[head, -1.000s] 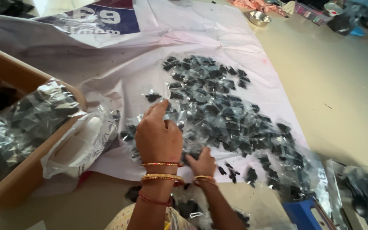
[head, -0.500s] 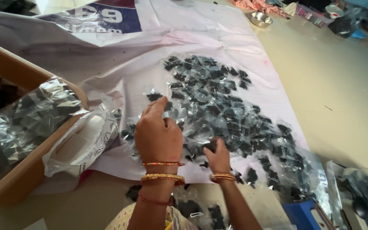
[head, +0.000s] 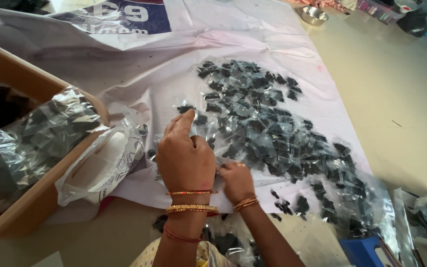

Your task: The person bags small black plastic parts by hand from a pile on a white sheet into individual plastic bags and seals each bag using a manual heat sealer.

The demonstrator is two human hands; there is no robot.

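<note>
Clear packets (head: 273, 133) of dark bits lie spread on a white sheet (head: 174, 79) on the floor. Left hand (head: 185, 158), fingers loosely bent, presses some; right hand (head: 236, 180) pinches at one beside it, its grip hidden. Sorting seems underway; gathering calls for a clean pinch.

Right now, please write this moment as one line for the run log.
left hand: on small clear packets, index finger out | right hand: pinching a packet beside it | surface: white plastic sheet | left side: bagged packets in tan bin
</note>
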